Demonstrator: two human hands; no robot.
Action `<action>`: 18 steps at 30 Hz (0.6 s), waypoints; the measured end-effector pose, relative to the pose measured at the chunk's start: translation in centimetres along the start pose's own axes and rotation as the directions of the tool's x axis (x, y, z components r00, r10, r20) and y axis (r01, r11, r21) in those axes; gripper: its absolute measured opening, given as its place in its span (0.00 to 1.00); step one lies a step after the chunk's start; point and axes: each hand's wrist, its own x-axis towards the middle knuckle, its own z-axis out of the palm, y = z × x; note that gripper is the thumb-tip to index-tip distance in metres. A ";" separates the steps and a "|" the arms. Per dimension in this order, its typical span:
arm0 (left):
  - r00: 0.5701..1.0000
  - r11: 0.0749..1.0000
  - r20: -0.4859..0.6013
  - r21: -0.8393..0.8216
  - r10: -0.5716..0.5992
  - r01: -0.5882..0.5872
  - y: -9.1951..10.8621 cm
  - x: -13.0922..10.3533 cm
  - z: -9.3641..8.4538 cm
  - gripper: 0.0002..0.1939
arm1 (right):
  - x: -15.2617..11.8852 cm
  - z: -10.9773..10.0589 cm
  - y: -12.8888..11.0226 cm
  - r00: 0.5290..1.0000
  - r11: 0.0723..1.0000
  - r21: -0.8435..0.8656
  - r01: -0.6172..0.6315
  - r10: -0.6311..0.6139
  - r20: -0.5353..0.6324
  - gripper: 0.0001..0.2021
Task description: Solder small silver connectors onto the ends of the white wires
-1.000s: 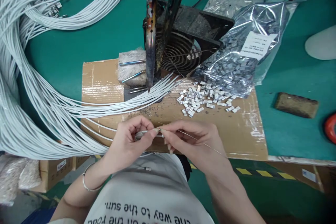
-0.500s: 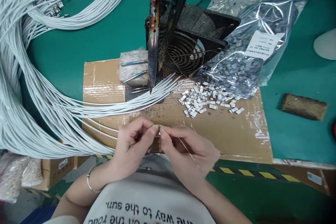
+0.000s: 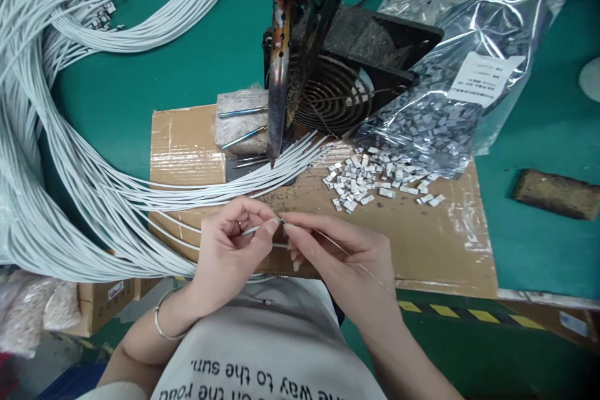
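My left hand is closed in a pinch round a white cable, near the cable's end. My right hand is closed too, its thumb and forefinger meeting the left fingertips at a tiny dark metallic bit at the cable tip. A thin silvery wire, looking like solder wire, runs back through the right hand's grip toward the wrist. Just beyond both hands lies a row of white cables, their ends under an upright soldering iron. Fingertips hide most of the tiny bit.
Small metal connector shells lie loose on the cardboard sheet, by a clear bag of shells. A black fan stands behind the iron. A wrapped block carries two metal rods. A brown sponge-like block sits at right.
Both hands have shifted slightly left and up, still meeting at the fingertips. The white cable now shows in the left hand, and the right hand's lower fingers have come into view.
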 end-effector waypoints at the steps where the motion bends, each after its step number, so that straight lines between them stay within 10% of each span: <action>1: 1.000 1.000 -0.001 0.005 0.018 -0.018 0.0 -0.1 0.0 0.05 | 0.1 -0.1 -0.1 0.996 0.994 0.066 -0.083 0.082 0.023 0.08; 18: 0.999 0.999 -0.009 -0.025 0.046 -0.046 -0.9 -0.7 -0.1 0.08 | 0.6 -1.6 -0.5 0.999 0.998 -0.063 0.025 -0.023 0.025 0.12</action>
